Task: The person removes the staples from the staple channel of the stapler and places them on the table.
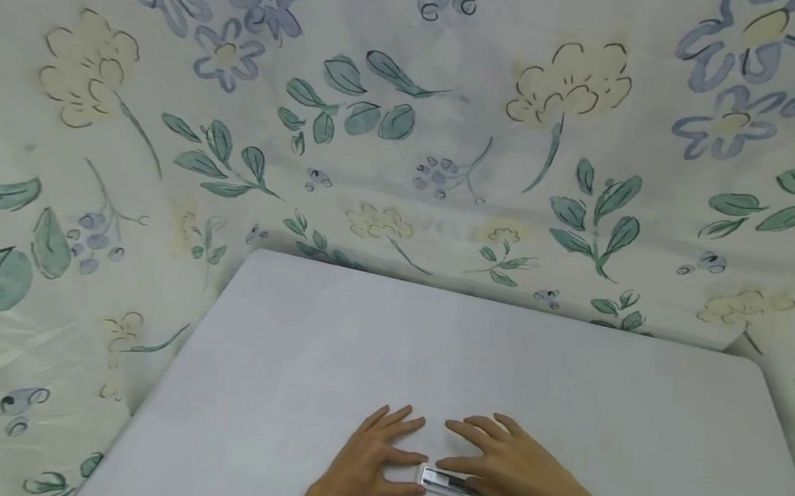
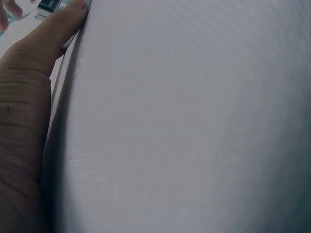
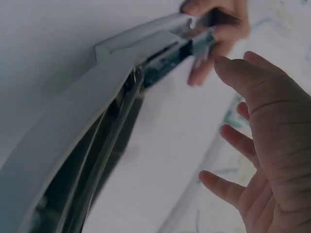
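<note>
One stapler [image 1: 446,482] lies on the white worktop [image 1: 328,338], one end pinched between thumb and finger of the left hand [image 1: 370,464]; close over it, the right hand [image 1: 523,471] has its fingers spread.

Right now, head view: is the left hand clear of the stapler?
No, the left hand has its thumb and index finger pinching one end of the stapler.

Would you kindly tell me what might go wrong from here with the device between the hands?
The left hand holds just one end of the stapler-like device, so it might swivel if the right hand pushes it. In the right wrist view its long parts seem parted, so either hand could get pinched.
</note>
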`<action>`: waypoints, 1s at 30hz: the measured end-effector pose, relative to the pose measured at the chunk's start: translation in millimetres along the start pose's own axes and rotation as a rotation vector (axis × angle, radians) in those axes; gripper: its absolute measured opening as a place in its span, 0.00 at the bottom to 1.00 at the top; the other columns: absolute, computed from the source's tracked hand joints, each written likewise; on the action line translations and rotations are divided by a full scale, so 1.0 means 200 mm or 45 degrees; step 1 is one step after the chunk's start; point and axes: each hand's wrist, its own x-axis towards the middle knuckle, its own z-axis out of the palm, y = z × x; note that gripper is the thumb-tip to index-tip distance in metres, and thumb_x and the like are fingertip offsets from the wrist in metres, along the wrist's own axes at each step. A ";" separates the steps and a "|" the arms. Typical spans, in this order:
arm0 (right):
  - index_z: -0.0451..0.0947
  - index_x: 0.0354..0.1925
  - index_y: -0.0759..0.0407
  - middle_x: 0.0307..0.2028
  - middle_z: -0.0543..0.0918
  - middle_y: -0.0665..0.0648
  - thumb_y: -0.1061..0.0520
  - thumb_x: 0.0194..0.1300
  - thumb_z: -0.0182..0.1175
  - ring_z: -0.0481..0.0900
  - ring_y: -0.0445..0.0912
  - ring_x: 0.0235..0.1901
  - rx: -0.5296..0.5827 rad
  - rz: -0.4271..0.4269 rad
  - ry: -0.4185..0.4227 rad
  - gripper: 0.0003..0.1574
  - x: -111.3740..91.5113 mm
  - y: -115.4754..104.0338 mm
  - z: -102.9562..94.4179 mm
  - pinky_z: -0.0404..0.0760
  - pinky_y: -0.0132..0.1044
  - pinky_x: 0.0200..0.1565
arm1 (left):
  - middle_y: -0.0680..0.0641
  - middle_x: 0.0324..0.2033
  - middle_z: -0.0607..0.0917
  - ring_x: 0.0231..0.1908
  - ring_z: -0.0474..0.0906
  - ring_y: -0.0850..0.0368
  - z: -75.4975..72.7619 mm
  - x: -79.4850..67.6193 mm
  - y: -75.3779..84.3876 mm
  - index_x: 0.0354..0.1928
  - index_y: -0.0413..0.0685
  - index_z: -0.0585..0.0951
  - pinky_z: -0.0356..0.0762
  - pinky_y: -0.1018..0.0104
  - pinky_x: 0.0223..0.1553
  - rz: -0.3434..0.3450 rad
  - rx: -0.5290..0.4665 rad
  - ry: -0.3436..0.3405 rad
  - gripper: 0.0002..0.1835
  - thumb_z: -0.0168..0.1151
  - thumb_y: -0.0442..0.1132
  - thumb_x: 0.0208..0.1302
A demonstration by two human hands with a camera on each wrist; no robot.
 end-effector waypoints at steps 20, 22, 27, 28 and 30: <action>0.79 0.61 0.23 0.69 0.77 0.48 0.43 0.66 0.67 0.79 0.45 0.61 -0.154 -0.214 -0.105 0.26 0.09 0.02 0.13 0.89 0.44 0.51 | 0.52 0.65 0.82 0.71 0.74 0.48 0.00 0.00 0.00 0.47 0.68 0.90 0.70 0.43 0.72 0.063 0.050 0.022 0.22 0.72 0.67 0.54; 0.80 0.60 0.24 0.69 0.76 0.48 0.43 0.65 0.68 0.79 0.45 0.62 -0.162 -0.224 -0.097 0.25 0.08 0.02 0.14 0.88 0.42 0.51 | 0.52 0.65 0.82 0.71 0.74 0.48 0.00 -0.01 0.00 0.47 0.69 0.90 0.70 0.44 0.71 0.066 0.063 0.020 0.22 0.72 0.67 0.54; 0.82 0.58 0.25 0.70 0.76 0.48 0.44 0.61 0.70 0.78 0.44 0.63 -0.162 -0.263 -0.077 0.26 0.08 0.03 0.13 0.87 0.38 0.52 | 0.53 0.65 0.82 0.71 0.74 0.48 0.00 -0.01 -0.01 0.47 0.69 0.90 0.70 0.44 0.71 0.057 0.069 0.024 0.22 0.71 0.67 0.54; 0.82 0.57 0.26 0.69 0.76 0.48 0.44 0.61 0.71 0.78 0.44 0.63 -0.161 -0.266 -0.074 0.26 0.09 0.03 0.13 0.86 0.38 0.53 | 0.53 0.65 0.82 0.71 0.74 0.48 0.00 -0.01 -0.01 0.47 0.69 0.90 0.70 0.44 0.72 0.056 0.068 0.025 0.22 0.71 0.68 0.54; 0.82 0.57 0.25 0.69 0.77 0.48 0.45 0.61 0.71 0.77 0.44 0.64 -0.158 -0.270 -0.082 0.26 0.10 0.03 0.12 0.86 0.38 0.53 | 0.53 0.65 0.83 0.71 0.74 0.48 0.00 -0.01 -0.01 0.47 0.70 0.90 0.70 0.44 0.71 0.062 0.072 0.028 0.22 0.71 0.68 0.54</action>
